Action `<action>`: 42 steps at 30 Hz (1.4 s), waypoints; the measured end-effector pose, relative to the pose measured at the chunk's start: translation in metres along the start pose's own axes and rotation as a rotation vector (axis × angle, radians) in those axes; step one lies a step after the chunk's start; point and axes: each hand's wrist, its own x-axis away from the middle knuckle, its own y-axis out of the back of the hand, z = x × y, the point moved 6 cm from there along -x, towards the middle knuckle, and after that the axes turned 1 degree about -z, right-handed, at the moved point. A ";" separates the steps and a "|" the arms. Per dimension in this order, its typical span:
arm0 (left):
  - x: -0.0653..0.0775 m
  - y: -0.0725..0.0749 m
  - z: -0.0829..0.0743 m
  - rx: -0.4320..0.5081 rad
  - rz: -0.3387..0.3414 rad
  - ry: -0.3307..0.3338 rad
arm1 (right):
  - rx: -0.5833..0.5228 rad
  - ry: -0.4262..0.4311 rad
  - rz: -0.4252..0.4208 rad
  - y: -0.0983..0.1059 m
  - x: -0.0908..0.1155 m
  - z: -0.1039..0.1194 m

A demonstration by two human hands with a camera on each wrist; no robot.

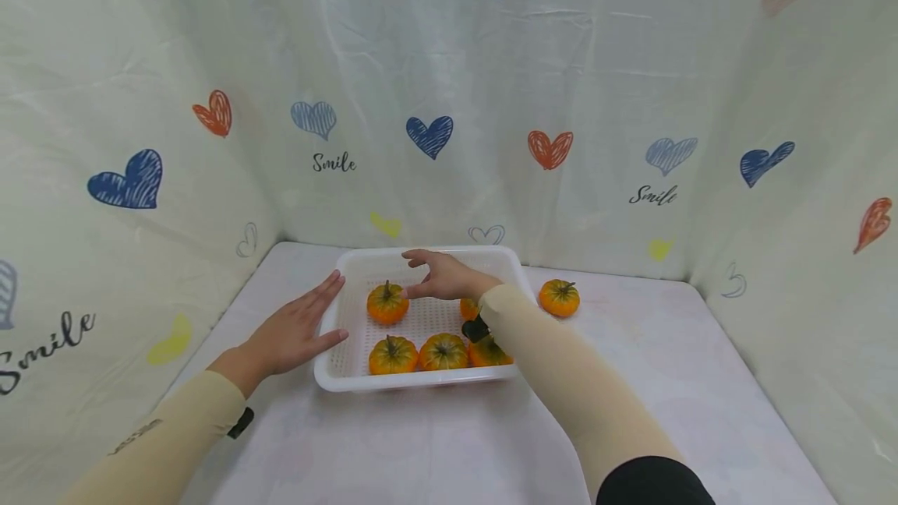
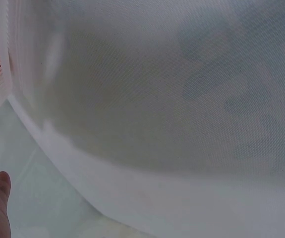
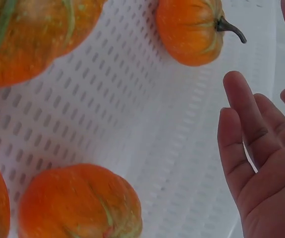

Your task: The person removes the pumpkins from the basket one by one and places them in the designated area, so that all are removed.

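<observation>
Several small orange pumpkins sit in a white perforated plastic basket (image 1: 414, 382). One pumpkin (image 1: 387, 303) is at its back left, and a front row holds a left pumpkin (image 1: 394, 354), a middle pumpkin (image 1: 444, 351) and a right pumpkin partly behind my right arm. Over the basket reaches my right hand (image 1: 449, 275), fingers extended and nothing held. In the right wrist view this hand (image 3: 268, 163) is spread near a stemmed pumpkin (image 3: 192, 32), apart from it. My left hand (image 1: 295, 330) lies along the basket's left side, fingers straight; whether it touches the rim I cannot tell.
Outside the basket, one more pumpkin (image 1: 559, 298) stands on the white-covered table (image 1: 435, 450), right of the basket. Heart-printed curtains (image 1: 589, 84) enclose the back and both sides. Part of another pumpkin (image 1: 469, 309) shows beside my right wrist.
</observation>
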 end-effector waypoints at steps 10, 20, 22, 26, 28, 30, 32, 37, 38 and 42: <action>-0.002 -0.002 0.002 0.008 -0.008 -0.019 | 0.030 -0.028 0.077 -0.021 -0.008 -0.004; -0.001 -0.002 0.001 0.007 -0.007 -0.021 | 0.019 -0.026 0.116 -0.038 -0.013 -0.007; -0.001 -0.002 0.001 0.006 -0.013 -0.025 | 0.018 -0.023 0.117 -0.039 -0.015 -0.008; 0.000 -0.001 0.001 0.007 -0.027 -0.030 | 0.024 -0.013 0.115 -0.041 -0.017 -0.008; 0.000 -0.001 0.001 0.009 -0.034 -0.030 | 0.028 -0.008 0.112 -0.041 -0.017 -0.007; 0.000 -0.001 0.001 0.010 -0.036 -0.027 | 0.034 -0.007 0.113 -0.043 -0.018 -0.007; 0.000 -0.001 0.001 0.011 -0.032 -0.022 | 0.039 -0.012 0.116 -0.044 -0.018 -0.007; 0.000 -0.001 0.001 0.002 -0.011 -0.014 | 0.033 -0.014 0.130 -0.048 -0.019 -0.007; 0.000 -0.001 0.001 0.000 -0.009 -0.014 | 0.029 -0.013 0.134 -0.048 -0.020 -0.007; -0.001 0.000 0.000 -0.002 -0.004 -0.009 | 0.032 -0.006 0.149 -0.050 -0.021 -0.005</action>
